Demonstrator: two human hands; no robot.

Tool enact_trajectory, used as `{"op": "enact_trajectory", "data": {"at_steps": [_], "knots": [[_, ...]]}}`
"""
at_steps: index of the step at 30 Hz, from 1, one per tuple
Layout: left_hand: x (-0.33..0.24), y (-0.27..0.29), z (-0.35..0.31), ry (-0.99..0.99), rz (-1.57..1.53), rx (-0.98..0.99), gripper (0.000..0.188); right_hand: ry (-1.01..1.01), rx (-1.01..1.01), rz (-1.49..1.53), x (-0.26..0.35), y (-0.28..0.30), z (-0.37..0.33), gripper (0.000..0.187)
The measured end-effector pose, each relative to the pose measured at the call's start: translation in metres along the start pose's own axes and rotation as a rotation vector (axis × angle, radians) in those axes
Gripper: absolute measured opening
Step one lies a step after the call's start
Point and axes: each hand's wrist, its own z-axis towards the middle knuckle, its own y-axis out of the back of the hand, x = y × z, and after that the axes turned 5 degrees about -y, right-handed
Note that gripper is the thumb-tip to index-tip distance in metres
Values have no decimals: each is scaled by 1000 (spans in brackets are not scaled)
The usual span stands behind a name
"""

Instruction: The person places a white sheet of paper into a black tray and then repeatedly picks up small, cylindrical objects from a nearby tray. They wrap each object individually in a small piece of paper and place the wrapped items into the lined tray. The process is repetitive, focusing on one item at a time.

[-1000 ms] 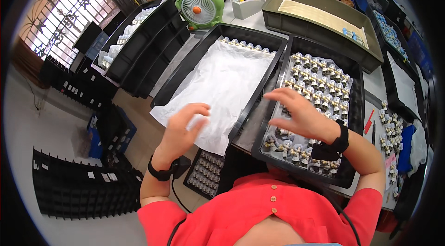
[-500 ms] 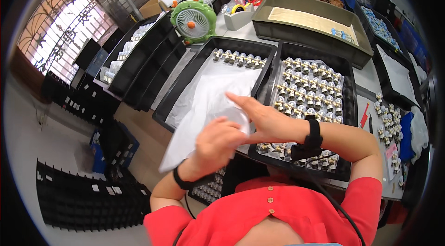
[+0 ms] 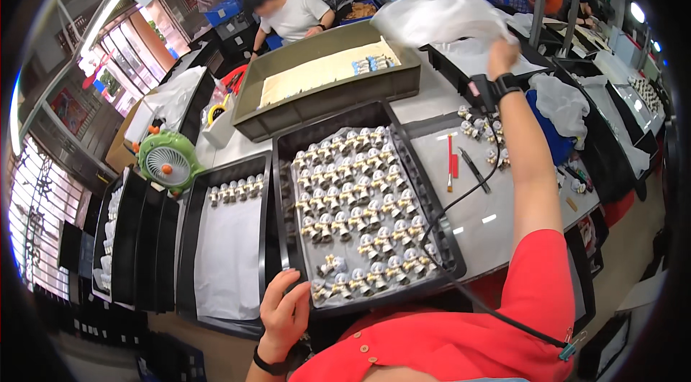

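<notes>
Far out at the right, my right hand (image 3: 502, 58) grips a thin white sheet (image 3: 450, 16) by its edge. The sheet billows, smeared by motion, above a dark tray lined with white. Beside the near left corner of a black tray (image 3: 450, 256), my left hand (image 3: 282, 310) has its thumb and fingers apart and holds nothing. That tray carries rows of small white-and-gold figurines (image 3: 349, 195), one of them lying out of line near the front. To its left, another black tray (image 3: 188, 238) has a white sheet lining (image 3: 229, 260) and one row of figurines at its far end.
An olive bin (image 3: 327, 87) stands behind the trays, and a green fan (image 3: 167, 160) at the left. A red tool (image 3: 452, 159) and a dark pen-like tool (image 3: 475, 170) lie right of the trays. A cable crosses from my right wrist. A co-worker (image 3: 291, 15) sits beyond.
My hands have parted: the right has swung far right with a white sheet, the left has dropped beside the figurine tray. The view has turned right. White lining remains in the left tray.
</notes>
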Motion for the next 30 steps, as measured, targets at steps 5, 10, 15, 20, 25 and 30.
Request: {"op": "enact_trajectory", "data": {"at_steps": [5, 10, 15, 20, 25, 30], "knots": [[0, -14, -2, 153, 87, 26, 15, 770, -345, -332, -66, 41, 51, 33], [-3, -26, 16, 134, 80, 105, 13, 470, 400, -815, -134, 42, 59, 21], [-10, -29, 25, 73, 89, 198, 11, 91, 691, -967, -70, 40, 41, 82], [-6, -35, 38, -16, 48, 233, 12, 449, 663, -1312, 13, 120, 31, 104], [-2, -35, 26, 64, 1, 210, 13, 380, 691, -1791, 48, 224, 50, 74], [1, -39, 32, -43, -49, 182, 16, 431, 323, -1314, 6, 318, 153, 29]]}}
